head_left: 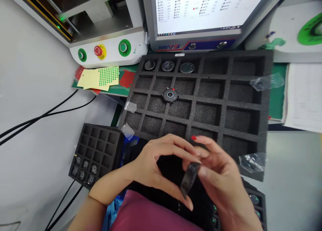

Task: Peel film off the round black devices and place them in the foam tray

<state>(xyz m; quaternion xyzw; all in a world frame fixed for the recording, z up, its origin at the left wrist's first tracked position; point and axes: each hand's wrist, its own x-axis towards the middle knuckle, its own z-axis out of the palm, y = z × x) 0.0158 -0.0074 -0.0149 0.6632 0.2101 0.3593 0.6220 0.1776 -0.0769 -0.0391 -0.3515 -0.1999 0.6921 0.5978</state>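
Together, low and close to the body: left hand point(153, 164) and right hand point(218, 177) pinched from both sides on one dark round watch body point(189, 180), held edge-on and tilted, just in front of the large foam tray point(264, 100). Left thumb under it, left fingers arched over the top; right fingers behind.

Beyond the hands, on that tray: one round watch module point(170, 95) face-up on a divider in the second row, with a small red mark at its top edge. In the tray's far row, three round parts point(168, 66) side by side in the leftmost compartments. Four clear film scraps point(266, 81) on or at the tray's edges, two left, two right.

Left of the tray: one smaller black foam tray point(97, 150) holding about six small parts in its near corner. Past the tray's far-left corner: sticker sheets point(108, 76), a control panel with two green buttons point(123, 47) and one red emergency stop point(98, 51). Behind the tray: one monitor point(201, 9). Two black cables point(37, 117) well to the left.
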